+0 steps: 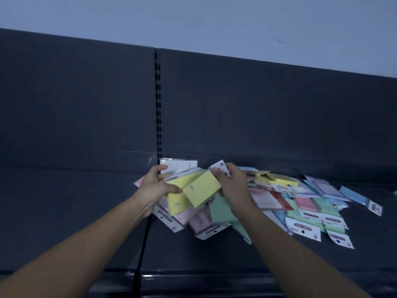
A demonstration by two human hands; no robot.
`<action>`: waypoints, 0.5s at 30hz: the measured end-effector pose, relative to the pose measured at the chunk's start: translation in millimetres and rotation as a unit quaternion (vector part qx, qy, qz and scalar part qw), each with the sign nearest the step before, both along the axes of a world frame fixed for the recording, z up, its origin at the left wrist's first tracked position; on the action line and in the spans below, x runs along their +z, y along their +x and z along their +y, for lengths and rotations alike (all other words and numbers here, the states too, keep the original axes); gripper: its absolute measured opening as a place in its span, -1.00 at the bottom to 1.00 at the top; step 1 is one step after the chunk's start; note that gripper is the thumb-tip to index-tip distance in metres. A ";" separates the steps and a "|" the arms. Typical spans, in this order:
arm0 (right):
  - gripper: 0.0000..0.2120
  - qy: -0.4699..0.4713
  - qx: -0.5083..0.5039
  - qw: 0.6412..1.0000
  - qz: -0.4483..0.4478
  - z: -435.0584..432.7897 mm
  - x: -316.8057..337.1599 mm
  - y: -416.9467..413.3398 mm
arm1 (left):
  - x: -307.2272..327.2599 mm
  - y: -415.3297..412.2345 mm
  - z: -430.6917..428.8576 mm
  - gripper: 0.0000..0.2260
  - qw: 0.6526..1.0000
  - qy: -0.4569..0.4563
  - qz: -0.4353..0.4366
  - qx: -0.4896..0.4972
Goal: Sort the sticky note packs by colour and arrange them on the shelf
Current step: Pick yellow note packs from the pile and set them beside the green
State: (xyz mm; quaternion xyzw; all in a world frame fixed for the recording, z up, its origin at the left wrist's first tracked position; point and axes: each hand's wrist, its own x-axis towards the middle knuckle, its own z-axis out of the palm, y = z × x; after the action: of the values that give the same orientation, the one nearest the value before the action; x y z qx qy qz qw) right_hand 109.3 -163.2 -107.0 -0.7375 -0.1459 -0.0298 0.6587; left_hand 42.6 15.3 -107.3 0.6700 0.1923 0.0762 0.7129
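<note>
A loose heap of sticky note packs (pixel 300 203) in yellow, green, pink, blue and lilac lies on the dark shelf (pixel 64 211), spreading right from the middle. My left hand (pixel 153 186) grips a bunch of packs with two yellow packs (pixel 199 190) on top, held above the heap's left end. My right hand (pixel 233 186) pinches the upper right end of the top yellow pack, where a white header card (pixel 219 164) shows behind its fingers. A green pack (pixel 219 210) lies just below the yellow ones.
The shelf has a dark back panel with a slotted upright (pixel 158 112) in the middle. A lone blue pack (pixel 361 198) lies at the far right. The shelf's left half is bare dark surface; its front edge (pixel 193 274) runs below my forearms.
</note>
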 end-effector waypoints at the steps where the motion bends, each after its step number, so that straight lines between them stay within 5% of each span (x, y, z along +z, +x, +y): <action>1: -0.85 0.005 0.011 1.000 0.013 6.2 -2.5 -1.7 | 0.6 -7.1 2.6 -0.35 0.999 -0.021 -0.018 0.024; 7: -0.88 -0.006 0.108 0.992 0.067 43.8 -3.8 -20.4 | 1.9 -51.9 24.0 -0.49 0.984 -0.152 -0.040 0.083; 12: -0.80 -0.035 0.137 0.989 0.040 80.8 1.3 -46.1 | -2.4 -79.4 47.1 -0.98 0.991 -0.106 -0.016 0.074; 15: -0.79 -0.034 0.138 0.988 0.068 108.0 -1.1 -59.4 | -6.1 -94.9 63.1 -0.89 0.992 -0.069 -0.016 0.106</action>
State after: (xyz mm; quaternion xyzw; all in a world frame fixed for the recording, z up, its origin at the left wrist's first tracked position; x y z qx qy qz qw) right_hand 49.9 -55.2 -108.1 -0.7327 -0.2020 0.1163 0.6394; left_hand -52.4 78.5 -113.4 0.5939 0.2554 0.1482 0.7484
